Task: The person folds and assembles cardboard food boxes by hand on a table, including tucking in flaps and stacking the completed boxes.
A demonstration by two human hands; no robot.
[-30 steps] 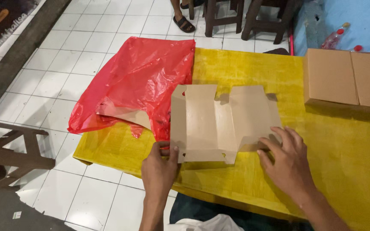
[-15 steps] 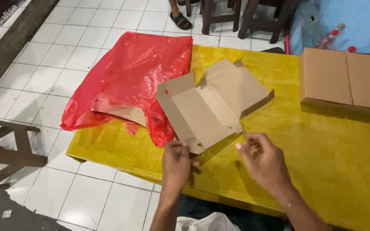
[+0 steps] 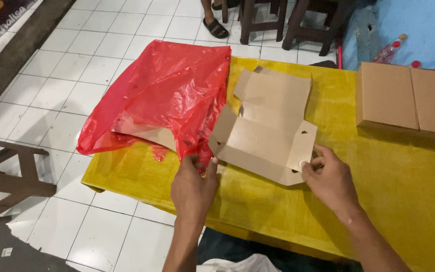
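I am pinching the flat brown cardboard box blank (image 3: 265,136) with my left hand (image 3: 193,185) and right hand (image 3: 328,177), and its near-left corner, touching the crumpled red plastic bag (image 3: 167,95), is risking a snag.

Unfolded cardboard box (image 3: 265,133) between both hands

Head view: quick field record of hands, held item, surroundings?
left hand: pinches near-left corner of the flat cardboard blank
right hand: grips the blank's near-right flap
blank: unfolded, brown, partly lifted off the yellow table
red plastic bag: left of blank, more cardboard inside
folded boxes: two, far right of table
floor: white tiles
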